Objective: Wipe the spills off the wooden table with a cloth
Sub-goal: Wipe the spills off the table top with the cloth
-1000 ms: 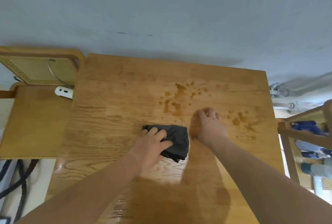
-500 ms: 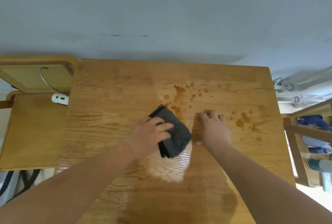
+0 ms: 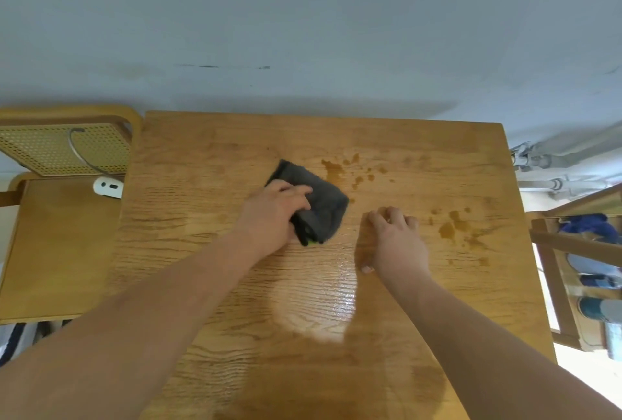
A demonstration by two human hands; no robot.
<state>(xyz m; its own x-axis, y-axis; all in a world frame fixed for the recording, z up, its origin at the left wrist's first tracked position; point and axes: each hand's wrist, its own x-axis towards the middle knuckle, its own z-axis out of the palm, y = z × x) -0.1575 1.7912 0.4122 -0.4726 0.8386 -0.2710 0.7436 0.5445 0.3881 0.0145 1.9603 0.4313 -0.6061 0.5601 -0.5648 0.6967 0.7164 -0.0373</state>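
Since a second ago the left hand (image 3: pixel 274 214) has pushed the dark cloth (image 3: pixel 324 206) farther across the tabletop (image 3: pixel 202 251), fingers curled over its near-left edge and gripping it. The far spill (image 3: pixel 335 169) lies just past the cloth's far-right edge; pressing flat and sweeping right in overlapping strokes should lift it. The right hand (image 3: pixel 399 241), loosely bent and holding nothing, braces on its fingertips near the right spill (image 3: pixel 451 228). No writing is legible.

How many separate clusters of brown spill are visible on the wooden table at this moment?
2. The far cluster lies just beyond the dark cloth that the left hand holds; the right cluster lies to the right of the right hand. More may be hidden under the cloth.
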